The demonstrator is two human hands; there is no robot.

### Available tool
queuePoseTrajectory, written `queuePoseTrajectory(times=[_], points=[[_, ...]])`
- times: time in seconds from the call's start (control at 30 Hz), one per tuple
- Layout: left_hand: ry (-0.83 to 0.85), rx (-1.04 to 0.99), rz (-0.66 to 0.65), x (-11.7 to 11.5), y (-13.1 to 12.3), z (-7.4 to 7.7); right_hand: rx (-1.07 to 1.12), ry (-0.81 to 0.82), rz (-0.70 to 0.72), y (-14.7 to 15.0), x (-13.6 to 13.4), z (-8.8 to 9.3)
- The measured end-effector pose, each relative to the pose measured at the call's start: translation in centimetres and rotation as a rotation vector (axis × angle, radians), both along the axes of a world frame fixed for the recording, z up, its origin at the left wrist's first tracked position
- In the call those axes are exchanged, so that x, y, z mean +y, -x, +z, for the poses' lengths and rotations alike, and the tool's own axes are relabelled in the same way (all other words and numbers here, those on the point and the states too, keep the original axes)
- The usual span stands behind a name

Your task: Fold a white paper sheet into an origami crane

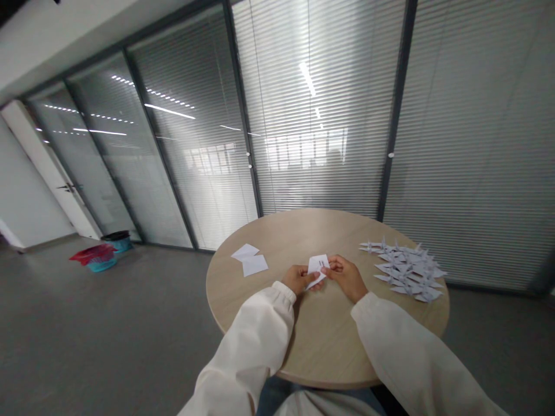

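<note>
My left hand [298,279] and my right hand [344,277] meet above the middle of a round light-wood table [323,341]. Both pinch a small folded white paper [316,270] with dark print on it, one hand at each side. Two loose white paper squares [249,260] lie on the tabletop to the left of my hands, partly overlapping. To the right, nearest my right hand, lies a heap of several white origami cranes [405,268]. My cream sleeves reach in from the bottom corners.
Glass partitions with grey blinds [321,115] stand behind the table. A white door [56,185] is at the far left. On the grey floor there, a blue bin [117,242] stands by a blue basket [102,263] holding red material.
</note>
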State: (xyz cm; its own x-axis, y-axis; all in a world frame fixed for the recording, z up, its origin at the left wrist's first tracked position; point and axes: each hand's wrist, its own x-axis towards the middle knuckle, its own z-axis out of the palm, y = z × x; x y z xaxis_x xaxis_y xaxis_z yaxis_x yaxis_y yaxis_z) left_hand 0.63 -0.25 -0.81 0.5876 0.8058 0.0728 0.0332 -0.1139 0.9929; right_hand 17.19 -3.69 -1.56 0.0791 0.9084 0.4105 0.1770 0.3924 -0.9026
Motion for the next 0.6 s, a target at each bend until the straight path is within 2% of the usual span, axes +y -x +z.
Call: queuePoseTrajectory(times=[0.27,0.43,0.53,0.6], points=[[0.009,0.017,-0.004,0.00,-0.04,-0.19,0.010,0.012,-0.010,0.08,-0.13,0.18],[-0.032,0.037,-0.035,-0.31,-0.09,0.09,0.038,0.045,0.061,0.23,-0.28,0.32],[-0.063,0.076,-0.072,-0.45,-0.08,0.12,-0.040,0.051,0.101,0.16,-0.25,0.14],[-0.073,0.096,-0.109,-0.39,-0.07,-0.06,-0.111,0.069,0.072,0.03,-0.12,-0.10]])
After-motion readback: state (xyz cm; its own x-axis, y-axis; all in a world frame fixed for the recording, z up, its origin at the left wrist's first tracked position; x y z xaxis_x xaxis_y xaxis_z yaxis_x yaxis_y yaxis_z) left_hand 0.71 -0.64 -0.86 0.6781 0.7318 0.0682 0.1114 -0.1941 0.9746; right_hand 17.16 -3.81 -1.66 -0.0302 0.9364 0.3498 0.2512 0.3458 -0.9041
